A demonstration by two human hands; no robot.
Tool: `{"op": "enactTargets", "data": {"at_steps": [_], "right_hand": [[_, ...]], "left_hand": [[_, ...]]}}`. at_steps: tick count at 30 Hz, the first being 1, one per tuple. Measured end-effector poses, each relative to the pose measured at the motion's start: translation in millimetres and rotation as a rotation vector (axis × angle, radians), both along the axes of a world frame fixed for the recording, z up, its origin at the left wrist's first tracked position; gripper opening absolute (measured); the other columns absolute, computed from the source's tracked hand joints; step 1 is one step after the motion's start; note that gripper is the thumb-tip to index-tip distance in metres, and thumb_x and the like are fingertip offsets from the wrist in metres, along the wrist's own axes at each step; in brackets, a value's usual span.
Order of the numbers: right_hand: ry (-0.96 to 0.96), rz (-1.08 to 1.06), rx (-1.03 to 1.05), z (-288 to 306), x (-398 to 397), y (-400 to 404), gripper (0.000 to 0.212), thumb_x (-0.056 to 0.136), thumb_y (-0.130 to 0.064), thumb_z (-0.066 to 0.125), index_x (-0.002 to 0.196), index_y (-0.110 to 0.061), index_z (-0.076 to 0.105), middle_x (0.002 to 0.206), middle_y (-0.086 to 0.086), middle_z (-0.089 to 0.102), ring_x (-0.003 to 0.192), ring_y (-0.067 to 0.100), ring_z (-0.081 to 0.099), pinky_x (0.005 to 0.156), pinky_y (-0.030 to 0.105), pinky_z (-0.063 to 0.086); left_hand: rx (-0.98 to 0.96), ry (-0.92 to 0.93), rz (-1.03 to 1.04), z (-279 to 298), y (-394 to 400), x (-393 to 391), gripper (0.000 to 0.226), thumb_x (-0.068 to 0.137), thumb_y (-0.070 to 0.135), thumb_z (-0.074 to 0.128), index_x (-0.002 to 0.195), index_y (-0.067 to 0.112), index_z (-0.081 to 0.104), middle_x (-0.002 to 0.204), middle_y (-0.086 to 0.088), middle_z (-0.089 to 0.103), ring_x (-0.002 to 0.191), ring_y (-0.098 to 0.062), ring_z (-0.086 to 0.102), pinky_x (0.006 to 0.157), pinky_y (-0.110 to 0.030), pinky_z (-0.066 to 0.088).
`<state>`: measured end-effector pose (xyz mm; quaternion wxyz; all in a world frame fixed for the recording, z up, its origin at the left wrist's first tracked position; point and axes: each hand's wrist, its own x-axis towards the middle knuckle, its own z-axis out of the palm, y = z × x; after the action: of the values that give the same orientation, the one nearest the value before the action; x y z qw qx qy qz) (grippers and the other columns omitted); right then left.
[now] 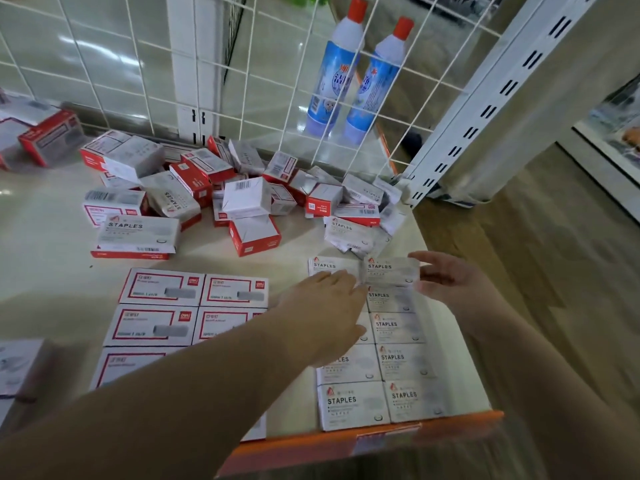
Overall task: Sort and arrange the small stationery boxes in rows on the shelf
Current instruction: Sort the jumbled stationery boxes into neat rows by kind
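Grey "STAPLES" boxes (351, 405) lie flat in two columns at the shelf's front right. At the far end of the right column a grey staples box (389, 271) is held between both hands. My right hand (446, 285) pinches its right edge, and my left hand (323, 310) touches its left edge with straight fingers. Red-framed white boxes (159, 287) lie in two columns to the left. A jumbled heap of red and grey boxes (221, 188) fills the back of the shelf.
The cream shelf (52, 258) has an orange front edge (415, 431). A white wire grid (277, 81) stands behind the heap, with two blue bottles (346, 74) beyond it. A slotted white upright (485, 109) rises at the right. More boxes (52, 136) sit far left.
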<state>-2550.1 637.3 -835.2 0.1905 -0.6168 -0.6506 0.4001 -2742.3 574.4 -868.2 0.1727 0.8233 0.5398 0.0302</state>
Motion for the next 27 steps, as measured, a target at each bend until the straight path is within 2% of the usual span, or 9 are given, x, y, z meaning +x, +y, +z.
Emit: {"op": "enactTargets", "data": {"at_steps": [2, 6, 9, 14, 20, 23, 27], "right_hand": [[0.023, -0.014, -0.008, -1.9, -0.1, 4.0, 0.039, 0.085, 0.003, 0.06, 0.098, -0.034, 0.062, 0.09, -0.004, 0.069, 0.086, 0.015, 0.065, 0.084, 0.034, 0.05], [0.025, -0.021, -0.034, -4.8, -2.6, 9.2, 0.036, 0.087, 0.004, 0.058, 0.106, -0.027, 0.061, 0.086, -0.007, 0.067, 0.081, 0.005, 0.062, 0.076, 0.022, 0.048], [-0.004, -0.013, -0.058, -5.9, -6.7, 12.3, 0.036, 0.088, 0.004, 0.055, 0.106, -0.027, 0.059, 0.087, -0.007, 0.066, 0.083, 0.006, 0.061, 0.076, 0.023, 0.048], [-0.015, -0.025, -0.102, -11.2, -9.9, 17.9, 0.036, 0.086, 0.005, 0.055, 0.106, -0.023, 0.06, 0.093, 0.001, 0.067, 0.09, 0.017, 0.062, 0.085, 0.028, 0.047], [-0.102, -0.072, -0.025, -19.3, -16.4, 23.3, 0.014, 0.088, -0.012, 0.06, 0.098, -0.02, 0.063, 0.078, -0.001, 0.067, 0.069, 0.011, 0.059, 0.069, 0.024, 0.046], [-0.156, -0.069, -0.006, -22.6, -21.0, 26.2, 0.009, 0.089, -0.015, 0.06, 0.097, -0.02, 0.061, 0.079, 0.002, 0.066, 0.069, 0.015, 0.059, 0.063, 0.023, 0.046], [-0.087, -0.141, -0.012, -27.6, -25.5, 28.5, 0.012, 0.089, -0.011, 0.06, 0.096, -0.021, 0.062, 0.082, 0.006, 0.067, 0.072, 0.017, 0.064, 0.064, 0.026, 0.05]], "left_hand": [[0.019, -0.003, -0.003, -0.7, 0.1, 1.4, 0.058, 0.098, 0.042, 0.032, 0.147, 0.017, 0.015, 0.148, -0.005, 0.021, 0.135, -0.021, 0.023, 0.112, -0.032, 0.018], [0.052, -0.034, 0.005, -2.6, 1.4, 2.6, 0.055, 0.098, 0.041, 0.032, 0.145, 0.015, 0.02, 0.144, -0.003, 0.025, 0.132, -0.02, 0.028, 0.109, -0.031, 0.022], [0.079, -0.046, 0.02, -6.0, 4.2, 2.0, 0.056, 0.098, 0.041, 0.033, 0.145, 0.014, 0.021, 0.144, -0.002, 0.026, 0.132, -0.02, 0.03, 0.11, -0.031, 0.023], [0.112, -0.04, 0.024, -7.3, 8.1, 4.1, 0.058, 0.098, 0.041, 0.032, 0.146, 0.013, 0.017, 0.148, -0.002, 0.024, 0.134, -0.019, 0.025, 0.11, -0.032, 0.022], [0.132, -0.036, 0.029, -6.4, 14.1, 6.9, 0.055, 0.098, 0.042, 0.029, 0.145, 0.013, 0.021, 0.143, -0.001, 0.026, 0.127, -0.02, 0.028, 0.105, -0.034, 0.028], [0.113, -0.035, 0.036, -4.6, 16.2, 7.1, 0.055, 0.099, 0.042, 0.028, 0.145, 0.013, 0.022, 0.142, -0.001, 0.027, 0.127, -0.019, 0.029, 0.103, -0.034, 0.031], [0.091, -0.066, 0.06, -3.8, 17.0, 4.9, 0.055, 0.099, 0.042, 0.028, 0.145, 0.015, 0.021, 0.141, 0.001, 0.029, 0.126, -0.017, 0.031, 0.099, -0.035, 0.037]]}}
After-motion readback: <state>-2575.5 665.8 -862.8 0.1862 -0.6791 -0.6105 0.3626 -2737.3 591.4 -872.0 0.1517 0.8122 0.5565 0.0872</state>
